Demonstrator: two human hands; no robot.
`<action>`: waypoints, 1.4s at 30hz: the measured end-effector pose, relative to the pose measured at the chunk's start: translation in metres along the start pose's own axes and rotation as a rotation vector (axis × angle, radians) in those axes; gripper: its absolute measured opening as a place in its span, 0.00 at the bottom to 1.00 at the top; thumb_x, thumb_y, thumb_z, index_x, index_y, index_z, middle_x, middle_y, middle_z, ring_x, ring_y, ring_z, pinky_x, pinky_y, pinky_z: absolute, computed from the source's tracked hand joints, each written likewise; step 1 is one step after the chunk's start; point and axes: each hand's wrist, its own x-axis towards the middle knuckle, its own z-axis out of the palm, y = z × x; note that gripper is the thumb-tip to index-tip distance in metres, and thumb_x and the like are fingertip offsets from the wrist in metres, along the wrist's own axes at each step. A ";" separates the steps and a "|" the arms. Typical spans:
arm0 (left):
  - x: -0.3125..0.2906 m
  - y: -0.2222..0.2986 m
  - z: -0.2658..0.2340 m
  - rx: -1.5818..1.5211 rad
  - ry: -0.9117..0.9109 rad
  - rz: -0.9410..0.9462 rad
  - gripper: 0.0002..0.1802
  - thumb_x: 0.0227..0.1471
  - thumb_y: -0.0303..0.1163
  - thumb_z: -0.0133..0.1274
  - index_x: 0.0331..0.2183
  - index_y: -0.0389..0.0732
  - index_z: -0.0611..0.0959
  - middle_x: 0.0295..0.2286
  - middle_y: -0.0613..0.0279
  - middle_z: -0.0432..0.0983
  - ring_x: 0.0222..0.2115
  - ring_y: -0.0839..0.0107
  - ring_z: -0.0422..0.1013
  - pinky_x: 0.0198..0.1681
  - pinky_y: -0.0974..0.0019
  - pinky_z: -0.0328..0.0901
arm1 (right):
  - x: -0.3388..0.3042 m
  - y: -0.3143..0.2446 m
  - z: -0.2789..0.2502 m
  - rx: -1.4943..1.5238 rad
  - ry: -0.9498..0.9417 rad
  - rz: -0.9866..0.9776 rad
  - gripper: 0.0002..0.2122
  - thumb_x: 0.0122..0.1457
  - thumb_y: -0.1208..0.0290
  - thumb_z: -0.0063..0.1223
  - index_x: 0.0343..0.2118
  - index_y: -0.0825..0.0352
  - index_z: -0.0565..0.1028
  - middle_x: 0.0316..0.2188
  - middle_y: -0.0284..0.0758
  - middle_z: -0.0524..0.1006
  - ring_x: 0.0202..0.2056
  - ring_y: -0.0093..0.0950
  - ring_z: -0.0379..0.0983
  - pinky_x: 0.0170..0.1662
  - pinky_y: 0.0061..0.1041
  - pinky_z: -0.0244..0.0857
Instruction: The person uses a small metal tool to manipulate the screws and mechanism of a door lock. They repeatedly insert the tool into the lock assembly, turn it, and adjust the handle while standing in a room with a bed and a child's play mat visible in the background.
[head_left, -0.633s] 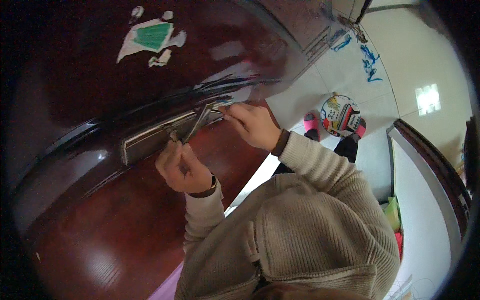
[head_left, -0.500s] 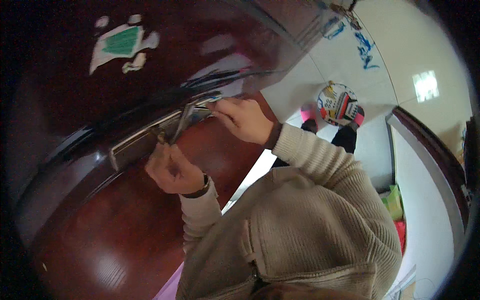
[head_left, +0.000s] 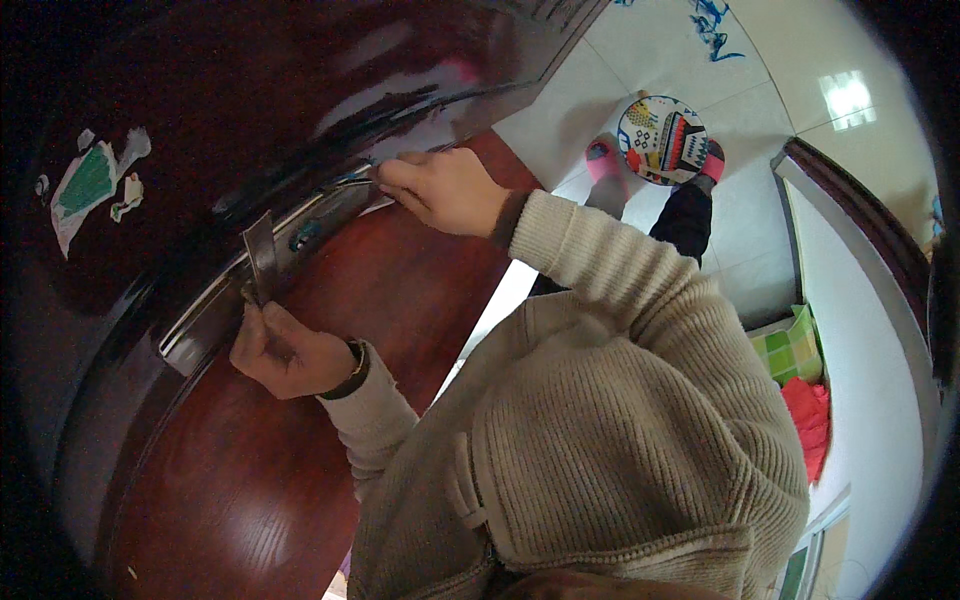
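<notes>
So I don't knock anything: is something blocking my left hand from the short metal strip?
Nothing visible blocks it: your left hand is right at the near end of the short metal strip, with a small brownish piece beside it.

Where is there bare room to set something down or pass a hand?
Bare: the red-brown wood left of the left sleeve, bar a pale fleck and perhaps not level; pale tiles between the dark panel and round patterned object. Crowded: along the metal-edged strip, where the left hand holds a flat piece and the right hand is at one end.
</notes>
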 end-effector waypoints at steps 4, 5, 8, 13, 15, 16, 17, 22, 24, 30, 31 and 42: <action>0.002 0.000 -0.001 0.018 -0.002 0.025 0.07 0.47 0.20 0.53 0.32 0.28 0.77 0.31 0.53 0.69 0.32 0.66 0.67 0.35 0.67 0.65 | 0.001 -0.001 0.001 -0.017 0.001 -0.006 0.05 0.55 0.69 0.47 0.34 0.59 0.70 0.27 0.35 0.73 0.26 0.39 0.71 0.24 0.35 0.65; 0.001 0.000 -0.001 0.006 -0.002 0.005 0.07 0.48 0.20 0.53 0.32 0.28 0.77 0.31 0.53 0.69 0.32 0.66 0.67 0.35 0.67 0.65 | 0.001 0.000 0.001 -0.016 0.003 -0.008 0.05 0.55 0.69 0.47 0.34 0.59 0.70 0.27 0.35 0.73 0.26 0.39 0.71 0.24 0.35 0.65; 0.000 0.001 0.001 -0.026 0.001 -0.026 0.07 0.48 0.21 0.52 0.33 0.27 0.77 0.30 0.53 0.69 0.32 0.66 0.67 0.35 0.67 0.65 | 0.000 0.001 0.005 -0.005 -0.006 0.016 0.05 0.55 0.69 0.46 0.34 0.59 0.69 0.27 0.35 0.73 0.26 0.39 0.71 0.24 0.35 0.65; 0.000 -0.004 -0.001 -0.034 0.005 0.014 0.08 0.49 0.21 0.52 0.33 0.27 0.77 0.30 0.52 0.69 0.32 0.65 0.68 0.36 0.66 0.66 | -0.005 0.005 0.009 -0.010 -0.007 0.038 0.05 0.55 0.69 0.45 0.34 0.59 0.69 0.28 0.36 0.73 0.27 0.40 0.71 0.25 0.36 0.65; 0.000 -0.005 0.002 -0.081 0.016 -0.006 0.07 0.49 0.21 0.52 0.32 0.27 0.77 0.30 0.53 0.69 0.32 0.65 0.68 0.36 0.66 0.66 | -0.011 0.017 0.011 -0.045 -0.011 0.088 0.05 0.55 0.68 0.46 0.34 0.59 0.69 0.28 0.37 0.74 0.27 0.40 0.71 0.26 0.36 0.65; 0.001 -0.005 0.004 -0.105 0.022 -0.016 0.07 0.48 0.21 0.53 0.32 0.27 0.77 0.30 0.53 0.70 0.32 0.65 0.68 0.36 0.66 0.65 | -0.017 0.027 0.014 -0.066 -0.015 0.131 0.05 0.55 0.68 0.46 0.34 0.59 0.69 0.28 0.37 0.74 0.27 0.41 0.71 0.26 0.37 0.65; 0.000 -0.005 0.004 -0.085 0.026 -0.025 0.07 0.48 0.22 0.53 0.32 0.28 0.77 0.30 0.53 0.70 0.32 0.66 0.68 0.36 0.66 0.65 | -0.021 0.033 0.012 -0.086 -0.025 0.176 0.05 0.55 0.67 0.46 0.33 0.59 0.69 0.28 0.37 0.74 0.27 0.41 0.71 0.27 0.37 0.65; 0.000 0.001 0.003 -0.060 0.040 -0.055 0.07 0.48 0.23 0.54 0.31 0.29 0.78 0.30 0.54 0.70 0.32 0.66 0.67 0.35 0.66 0.65 | -0.045 0.034 0.013 0.096 -0.045 0.328 0.15 0.55 0.57 0.52 0.37 0.64 0.68 0.26 0.41 0.74 0.27 0.40 0.72 0.30 0.34 0.65; -0.001 0.001 0.002 -0.046 0.042 -0.033 0.08 0.48 0.23 0.54 0.31 0.29 0.78 0.30 0.54 0.70 0.32 0.66 0.67 0.35 0.66 0.64 | -0.038 0.023 0.020 0.258 0.031 0.334 0.17 0.52 0.59 0.56 0.37 0.65 0.68 0.25 0.39 0.72 0.26 0.35 0.71 0.30 0.30 0.64; -0.006 0.004 -0.002 -0.045 0.035 -0.016 0.08 0.48 0.24 0.54 0.31 0.29 0.78 0.29 0.53 0.69 0.31 0.65 0.67 0.34 0.66 0.64 | 0.006 -0.006 0.032 0.706 0.105 0.351 0.14 0.49 0.71 0.60 0.38 0.68 0.71 0.23 0.29 0.67 0.26 0.20 0.63 0.31 0.20 0.60; -0.006 0.005 -0.004 -0.003 0.020 0.009 0.08 0.48 0.24 0.54 0.31 0.29 0.77 0.29 0.53 0.69 0.31 0.65 0.67 0.34 0.66 0.64 | 0.009 -0.004 0.036 0.681 0.138 0.309 0.13 0.49 0.72 0.60 0.36 0.68 0.71 0.23 0.29 0.67 0.27 0.19 0.63 0.31 0.20 0.60; -0.007 0.009 -0.001 -0.155 0.061 -0.014 0.07 0.48 0.22 0.54 0.32 0.28 0.77 0.29 0.55 0.68 0.31 0.68 0.67 0.33 0.68 0.65 | 0.019 -0.022 0.021 0.993 0.066 0.324 0.05 0.54 0.73 0.53 0.31 0.67 0.73 0.25 0.27 0.71 0.27 0.18 0.65 0.30 0.18 0.60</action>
